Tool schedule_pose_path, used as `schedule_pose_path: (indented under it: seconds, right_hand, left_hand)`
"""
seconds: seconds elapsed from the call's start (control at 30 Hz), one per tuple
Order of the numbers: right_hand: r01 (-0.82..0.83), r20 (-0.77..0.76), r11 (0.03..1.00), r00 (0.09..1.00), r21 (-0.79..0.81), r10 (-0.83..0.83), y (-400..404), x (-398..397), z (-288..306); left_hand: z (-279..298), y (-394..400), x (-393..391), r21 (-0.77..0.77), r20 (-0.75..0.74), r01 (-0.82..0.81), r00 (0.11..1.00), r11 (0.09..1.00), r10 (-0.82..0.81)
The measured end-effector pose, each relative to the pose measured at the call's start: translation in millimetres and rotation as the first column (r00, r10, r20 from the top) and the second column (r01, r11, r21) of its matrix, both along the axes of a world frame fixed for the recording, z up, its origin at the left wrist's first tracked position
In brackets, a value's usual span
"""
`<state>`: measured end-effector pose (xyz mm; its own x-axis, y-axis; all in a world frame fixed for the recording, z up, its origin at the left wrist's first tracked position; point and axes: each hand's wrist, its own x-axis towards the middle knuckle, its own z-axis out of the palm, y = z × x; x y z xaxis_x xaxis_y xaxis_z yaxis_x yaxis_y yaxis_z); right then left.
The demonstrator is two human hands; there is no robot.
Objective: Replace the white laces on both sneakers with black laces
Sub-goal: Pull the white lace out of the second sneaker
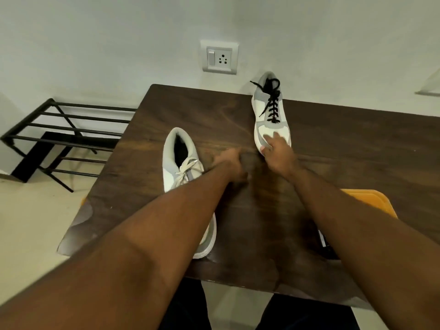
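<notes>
1. The sneaker with black laces (270, 110) stands at the far edge of the brown table (357, 144), heel toward the wall and toe toward the person. Its black lace (272, 101) runs up the eyelets with loose ends at the top, so this shoe looks done and is probably being set out of the way.
2. The right hand (277, 151) rests on that shoe's toe cap, fingers spread and fairly straight, pressing rather than gripping; this reads as a push or a steadying touch.
3. The sneaker with white laces (181, 163) lies nearer, left of centre, partly under the left forearm. Its white lace (187, 169) is in place, so half the task remains.
4. The left hand (232, 166) sits on the table between the two shoes, fingers curled under. Whether it holds anything, I cannot tell.
5. An orange chair (371, 203) shows past the table's right edge, a black metal rack (66, 132) stands on the floor to the left, and a wall socket (220, 57) is above the table.
</notes>
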<state>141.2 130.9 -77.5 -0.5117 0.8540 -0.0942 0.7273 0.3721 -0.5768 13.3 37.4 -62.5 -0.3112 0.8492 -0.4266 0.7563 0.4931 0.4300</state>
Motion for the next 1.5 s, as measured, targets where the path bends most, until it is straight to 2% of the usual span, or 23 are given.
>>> schedule_pose_path:
  seconds: [0.07, 0.1, 0.13, 0.2, 0.23, 0.27, 0.3, 0.37, 0.47, 0.6, 0.77, 0.83, 0.97, 1.1, 1.17, 1.23, 1.3, 1.37, 1.5]
  right_hand:
    - [-0.030, -0.127, 0.999, 0.992, -0.017, 0.028, -29.0, 1.7, -0.7]
    - [-0.049, -0.191, 0.999, 0.981, -0.016, 0.045, -44.7, 0.8, -1.1]
    - [-0.060, -0.244, 0.998, 0.968, -0.023, 0.053, -58.7, -0.5, -1.9]
    - [-0.063, -0.319, 0.990, 0.947, -0.123, 0.020, -88.8, -6.5, -3.5]
    - [-0.070, -0.344, 0.981, 0.939, -0.182, 0.003, -102.9, -10.8, -4.3]
    - [-0.081, -0.357, 0.971, 0.934, -0.224, -0.004, -118.6, -16.7, -4.7]
    - [-0.097, -0.363, 0.962, 0.932, -0.255, -0.002, -132.7, -21.5, -4.3]
    - [-0.153, -0.427, 0.922, 0.904, -0.355, -0.014, -159.8, -30.1, -4.3]
    - [-0.192, -0.514, 0.856, 0.853, -0.479, -0.097, -189.1, -29.6, -7.3]
    - [0.018, -0.481, 0.900, 0.841, -0.436, -0.250, -206.0, 3.5, -14.4]
    - [0.211, -0.512, 0.910, 0.771, -0.357, -0.379, -220.7, 65.1, -10.0]
    - [0.248, -0.536, 0.898, 0.732, -0.364, -0.420, -224.1, 81.0, -8.8]
    - [0.223, -0.591, 0.910, 0.701, -0.350, -0.399, -219.7, 91.7, 0.2]
    - [0.127, -0.607, 0.936, 0.731, -0.328, -0.312, -195.3, 86.6, 0.9]
    - [0.089, -0.569, 0.960, 0.789, -0.265, -0.230, -184.8, 82.7, 2.8]
    - [0.052, -0.468, 0.995, 0.879, -0.090, -0.089, -177.7, 80.1, 9.4]
    - [0.040, -0.403, 0.999, 0.915, 0.031, -0.025, -175.1, 77.5, 13.8]
    - [0.087, -0.401, 0.992, 0.915, 0.093, -0.043, -178.4, 78.6, 16.2]
    - [0.282, -0.423, 0.941, 0.888, 0.189, -0.181, -203.6, 96.6, 14.2]
  left_hand:
    - [12.2, -21.2, 3.7, 0.280, 0.162, -0.139, 0.982, 0.950, 0.096]
    - [21.1, -38.4, 3.3, 0.411, 0.216, -0.227, 0.965, 0.883, 0.148]
    - [28.5, -56.7, 2.1, 0.534, 0.275, -0.328, 0.939, 0.780, 0.207]
    - [34.3, -100.1, -7.0, 0.719, 0.343, -0.474, 0.878, 0.508, 0.332]
    - [32.2, -120.1, -13.4, 0.764, 0.319, -0.492, 0.851, 0.418, 0.418]
    - [24.2, -139.2, -21.2, 0.774, 0.279, -0.496, 0.825, 0.394, 0.491]
    - [11.3, -153.1, -26.9, 0.731, 0.280, -0.534, 0.802, 0.424, 0.528]
    - [-14.2, -170.0, -29.0, 0.547, 0.433, -0.653, 0.756, 0.523, 0.491]
    - [-33.3, -180.3, -14.6, 0.469, 0.488, -0.636, 0.765, 0.613, 0.420]
    - [-29.9, -182.2, 25.4, 0.423, 0.604, -0.657, 0.718, 0.624, 0.347]
    - [-38.6, -187.1, 86.6, 0.429, 0.557, -0.483, 0.807, 0.763, 0.198]
    - [-42.6, -186.6, 97.4, 0.445, 0.523, -0.434, 0.836, 0.783, 0.166]
    - [-27.9, -177.3, 107.0, 0.521, 0.385, -0.337, 0.913, 0.784, 0.137]
    - [-16.3, -164.5, 97.7, 0.473, 0.391, -0.280, 0.916, 0.835, 0.085]
    - [-19.9, -166.0, 94.3, 0.451, 0.412, -0.290, 0.907, 0.844, 0.092]
    - [-24.4, -169.1, 94.1, 0.484, 0.456, -0.331, 0.885, 0.810, 0.089]
    - [-29.2, -171.0, 94.4, 0.507, 0.488, -0.364, 0.868, 0.781, 0.088]
    - [-33.8, -171.4, 94.0, 0.493, 0.478, -0.369, 0.872, 0.788, 0.109]
    - [-40.1, -173.6, 96.7, 0.459, 0.446, -0.378, 0.881, 0.804, 0.159]
